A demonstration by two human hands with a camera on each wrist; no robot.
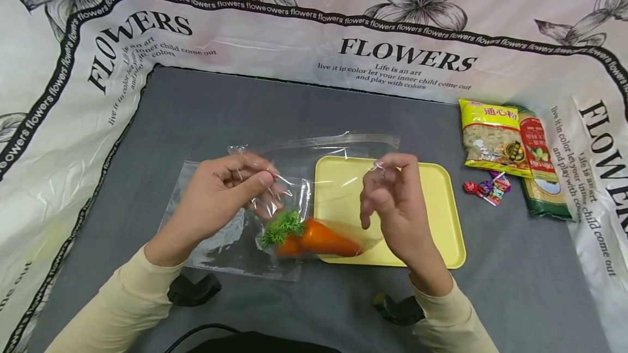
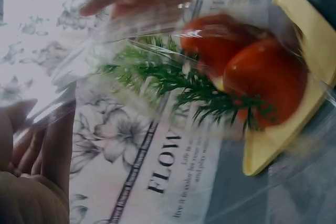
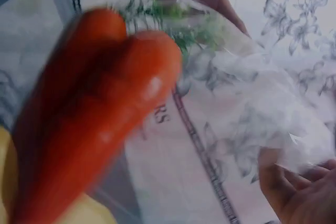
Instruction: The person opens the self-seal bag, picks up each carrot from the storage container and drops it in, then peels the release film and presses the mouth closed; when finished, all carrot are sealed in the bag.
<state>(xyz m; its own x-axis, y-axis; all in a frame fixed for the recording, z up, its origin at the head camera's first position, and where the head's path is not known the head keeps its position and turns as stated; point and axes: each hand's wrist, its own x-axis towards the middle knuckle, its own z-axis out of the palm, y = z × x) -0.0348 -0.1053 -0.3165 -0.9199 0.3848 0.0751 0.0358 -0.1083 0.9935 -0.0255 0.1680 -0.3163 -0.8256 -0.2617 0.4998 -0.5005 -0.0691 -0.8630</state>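
Observation:
A clear plastic zip bag [image 1: 303, 192] hangs between the two hands, its zip strip running along the top. Inside it lie two orange carrots [image 1: 330, 237] with green leafy tops [image 1: 284, 227], the tops toward the left. My left hand [image 1: 216, 195] pinches the bag on its left side, thumb against the fingers. On the other side the right hand [image 1: 399, 208] grips the bag's upper right part with bent fingers. In the left wrist view the rounded carrot ends [image 2: 265, 82] show through the film; the carrots [image 3: 105, 103] look large and blurred in the right wrist view.
Behind the bag lies a yellow tray [image 1: 441, 217]. Another clear bag [image 1: 211, 255] is flat on the grey cloth at left. To the right are a yellow pasta packet [image 1: 495, 140], a red and green packet [image 1: 542, 198] and some wrapped candies [image 1: 490, 187].

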